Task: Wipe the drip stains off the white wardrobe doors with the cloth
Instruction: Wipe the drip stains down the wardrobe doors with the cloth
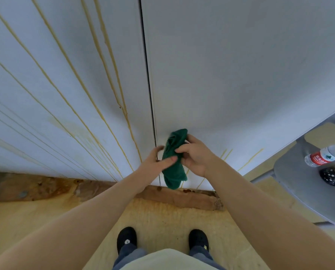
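Head view: the green cloth (174, 158) hangs at the seam of the wardrobe doors (221, 75) — right hand (196, 154) fingers curled round it, left hand (155, 162) pinching it under the thumb — probably being refolded for the yellow drip stains (124, 111) alongside.

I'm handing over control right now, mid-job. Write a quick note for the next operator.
Left hand: grip on the green cloth, thumb across it.
Right hand: grip on the same cloth, which is bunched and held low, in front of the gap between the doors.
Done: the right door looks mostly clean.
Left to do: short yellow streaks near its bottom, and long drips running down the whole left door.
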